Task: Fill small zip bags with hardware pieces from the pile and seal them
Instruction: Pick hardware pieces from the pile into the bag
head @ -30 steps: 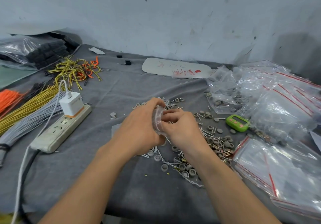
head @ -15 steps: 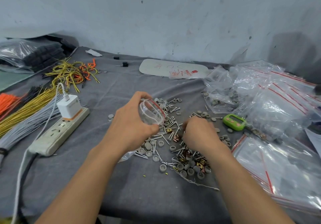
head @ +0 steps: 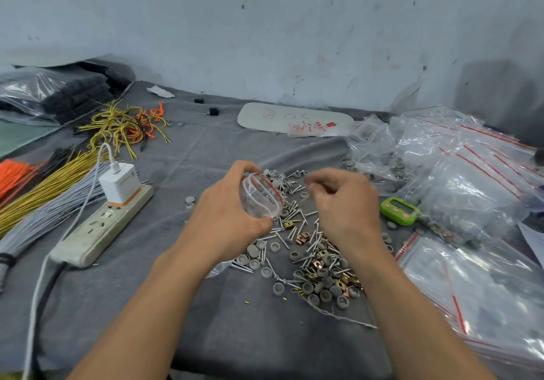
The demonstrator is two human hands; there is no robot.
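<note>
Above pile point(head: 309, 250), left hand point(head: 232, 217) grips bag point(head: 260, 200).

A scuffed, speckled pale wall point(head: 294, 26) stands right behind the grey cloth-covered table point(head: 235, 335).

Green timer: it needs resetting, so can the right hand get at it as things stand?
Probably yes. The right hand hovers close beside the green timer, with nothing tall between them; its curled fingers may hold something, too blurred to tell.

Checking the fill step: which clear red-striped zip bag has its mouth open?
The small clear zip bag gripped by the left hand, its mouth bowed into an oval; the other bags lie heaped at right.
</note>
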